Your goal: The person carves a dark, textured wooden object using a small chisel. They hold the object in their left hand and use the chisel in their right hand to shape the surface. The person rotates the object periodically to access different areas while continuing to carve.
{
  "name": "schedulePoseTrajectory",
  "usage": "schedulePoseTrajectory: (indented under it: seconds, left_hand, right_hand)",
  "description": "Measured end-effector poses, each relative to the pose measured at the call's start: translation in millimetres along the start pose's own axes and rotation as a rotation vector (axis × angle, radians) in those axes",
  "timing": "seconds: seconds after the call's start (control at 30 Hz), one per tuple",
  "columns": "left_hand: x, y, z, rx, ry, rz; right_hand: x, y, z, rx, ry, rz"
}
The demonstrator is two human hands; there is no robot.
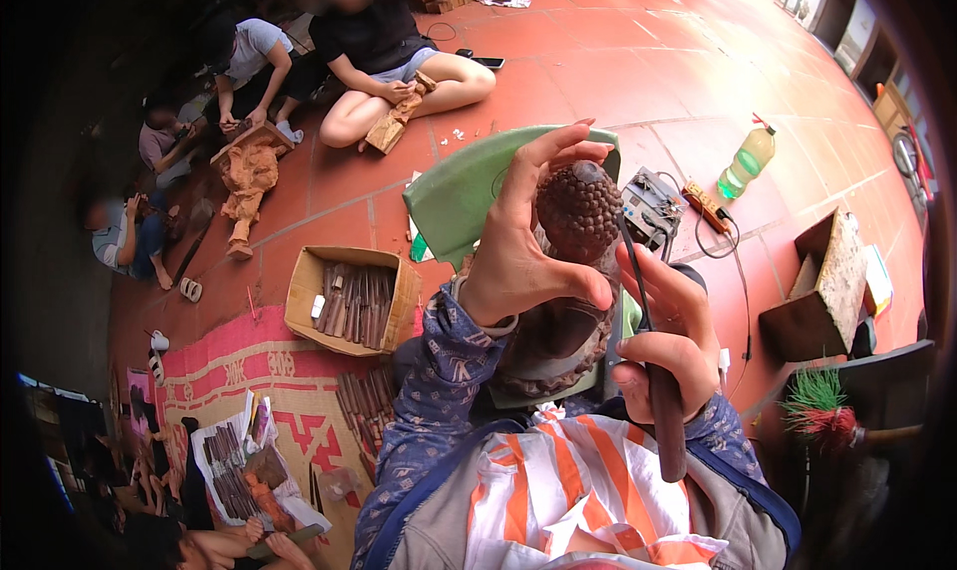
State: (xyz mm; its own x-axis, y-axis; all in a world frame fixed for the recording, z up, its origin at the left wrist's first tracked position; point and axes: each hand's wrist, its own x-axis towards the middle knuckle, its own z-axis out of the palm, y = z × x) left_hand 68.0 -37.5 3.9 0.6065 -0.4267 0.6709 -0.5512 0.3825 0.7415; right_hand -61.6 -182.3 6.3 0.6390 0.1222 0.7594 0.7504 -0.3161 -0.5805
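Note:
A dark brown carved wooden statue (578,221) stands in front of my lap, its head covered in small round knobs. My left hand (518,256) curves around the head from the left, with the thumb across the front and the fingers over the far side. On the right, my right hand (683,346) is closed on a carving chisel (666,426). The chisel's dark handle points down toward me, and its thin blade rises along the statue's right side. Behind the statue is a green plastic seat (459,186). Part of the statue's lower body is hidden.
A cardboard box (399,311) full of chisels sits left, beside a red patterned mat (209,371) with more tools. Rightward are an electrical device (653,206), a power strip (706,207), a green bottle (748,161) and a wooden box (822,296). Several people carve at left.

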Motion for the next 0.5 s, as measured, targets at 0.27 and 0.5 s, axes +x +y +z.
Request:
schedulePoseTrajectory:
  seconds: [0.27,0.5]
  left_hand:
    - [3.0,-0.1,12.9,-0.176,0.05,-0.124]
    - [1.7,-1.7,12.9,-0.177,0.055,-0.109]
  right_hand:
    - [10.5,-2.2,9.4,-0.149,-0.079,-0.117]
    - [16.4,-8.3,12.1,-0.371,-0.12,-0.138]
